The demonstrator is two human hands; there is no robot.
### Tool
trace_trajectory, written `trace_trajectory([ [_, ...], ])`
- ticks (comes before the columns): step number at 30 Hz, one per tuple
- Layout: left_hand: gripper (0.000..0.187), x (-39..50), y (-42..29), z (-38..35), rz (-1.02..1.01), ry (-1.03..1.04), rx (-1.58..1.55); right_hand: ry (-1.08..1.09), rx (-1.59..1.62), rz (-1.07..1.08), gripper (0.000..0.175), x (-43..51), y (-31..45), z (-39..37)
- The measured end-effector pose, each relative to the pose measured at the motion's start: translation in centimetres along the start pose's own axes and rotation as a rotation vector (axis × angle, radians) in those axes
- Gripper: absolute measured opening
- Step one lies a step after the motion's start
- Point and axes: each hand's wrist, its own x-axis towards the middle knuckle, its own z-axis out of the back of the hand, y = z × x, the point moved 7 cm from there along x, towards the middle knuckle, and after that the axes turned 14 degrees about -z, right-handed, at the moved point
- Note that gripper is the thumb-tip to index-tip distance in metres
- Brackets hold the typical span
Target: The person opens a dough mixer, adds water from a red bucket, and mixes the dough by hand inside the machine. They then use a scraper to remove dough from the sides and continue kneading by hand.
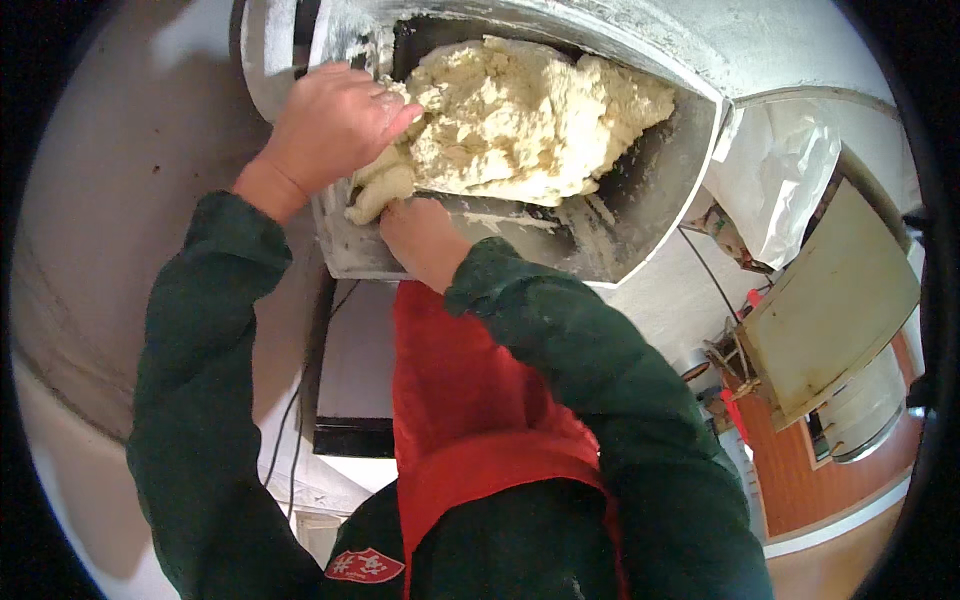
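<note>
A large rough mass of pale dough (517, 120) lies in a floured metal mixer trough (652, 202). My left hand (337, 120) is at the trough's left end, its fingers curled at the dough's left edge, thumb pointing right. Below it my right hand (424, 232) reaches over the near wall, its fingertips against a smaller lobe of dough (386, 187) that hangs at the left end. The fingertips of both hands are partly hidden, so how firmly each grips the dough is unclear.
A pale wall (150, 165) stands close on the left. Below the trough is a dark-edged grey box (356, 360) with cables beside it. On the right are a clear plastic bag (780, 172) and a tilted, worn board (832, 307).
</note>
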Motion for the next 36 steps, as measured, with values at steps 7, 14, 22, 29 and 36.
trace_trajectory([
  [7,0.032,0.4,-0.1,0.1,0.030,0.056,-0.003,0.123,0.275,-0.139,0.026,-7.1,-1.9,4.9],
  [14,0.024,1.1,0.4,0.8,0.127,0.056,-0.094,-0.075,0.971,-0.466,0.031,-10.3,-4.9,5.0],
  [22,0.022,0.4,0.4,0.0,0.142,0.144,-0.095,-0.012,1.394,-0.863,0.035,-14.7,-11.7,4.5],
  [29,0.020,0.6,0.1,0.0,0.132,0.202,-0.043,-0.047,1.875,-0.997,0.026,-18.9,-12.8,5.3],
  [36,0.022,0.4,0.0,-0.8,0.118,0.259,0.002,-0.281,2.110,-1.089,0.023,-20.1,-15.3,5.2],
])
